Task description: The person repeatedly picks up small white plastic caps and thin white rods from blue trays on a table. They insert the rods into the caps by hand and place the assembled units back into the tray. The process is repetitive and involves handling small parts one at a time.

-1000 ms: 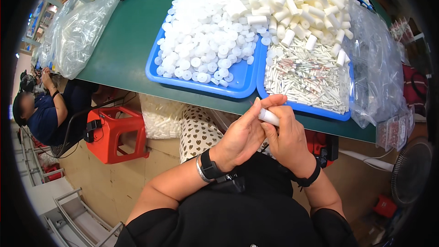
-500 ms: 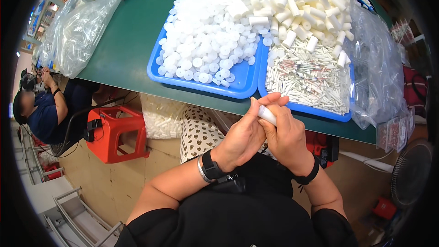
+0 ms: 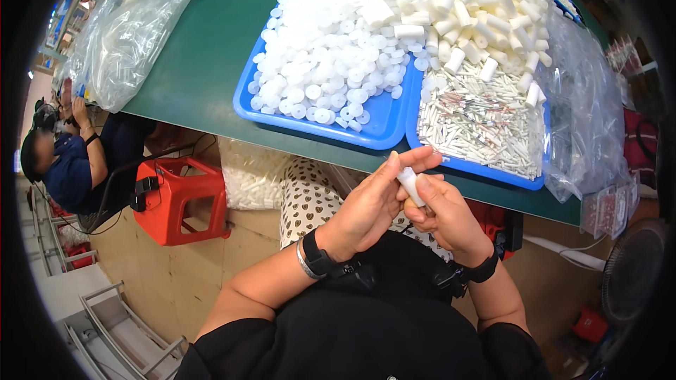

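A short white plastic cylinder (image 3: pixel 410 184) stands tilted between my hands, just in front of the table edge. My right hand (image 3: pixel 453 219) is closed round its lower part, thumb against its side. My left hand (image 3: pixel 367 210) lies alongside with the palm turned toward the cylinder, thumb up and fingers stretched out behind its top end. Whether the left fingers press on it I cannot tell. Beyond the hands, a blue tray (image 3: pixel 386 132) holds a heap of translucent white discs (image 3: pixel 317 63). The blue tray beside it (image 3: pixel 486 174) has many thin white pieces (image 3: pixel 472 123) in it.
Cream-white cylinders (image 3: pixel 486 17) spill from a clear bag at the back of the green table (image 3: pixel 190 77). Plastic bags (image 3: pixel 144 35) lie at the left. A red stool (image 3: pixel 179 204) and a seated person (image 3: pixel 74 162) are to the left; a fan (image 3: pixel 634 264) stands right.
My right hand has shifted lower and turned, exposing more of the white cylinder. The left fingers have spread out more behind its top. The view has moved slightly.
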